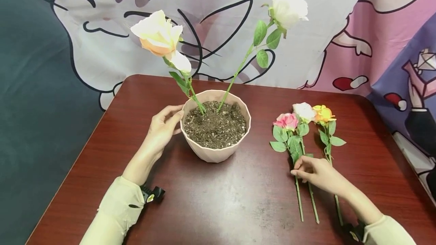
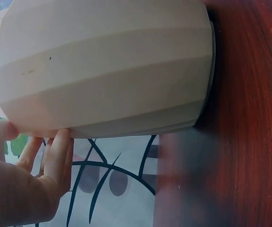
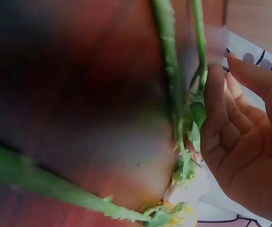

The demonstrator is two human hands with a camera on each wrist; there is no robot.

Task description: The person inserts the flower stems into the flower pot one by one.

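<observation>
In the head view, my left hand (image 1: pixel 163 127) touches the left side of a pale pink faceted flowerpot (image 1: pixel 212 155). Its thumb lies by the rim, and the fingertips (image 2: pixel 60 142) meet the outer wall in the left wrist view. Dark soil fills the pot. A peach rose (image 1: pixel 158 35) and a tall white rose (image 1: pixel 287 5) stand in it, leaning apart. Over the stem of a pink rose (image 1: pixel 287 121) hovers my right hand (image 1: pixel 318 173), fingers bent, with the stem (image 3: pixel 200 42) beside the fingertips in the right wrist view. No grip on it shows.
Beside the pink rose lie a white rose (image 1: pixel 304 112) and a yellow rose (image 1: pixel 323 114), stems pointing toward the near edge of the reddish-brown table (image 1: pixel 231 199). A printed cloth (image 1: pixel 112 56) hangs behind the table. A dark green cloth (image 1: pixel 34 124) is at the left.
</observation>
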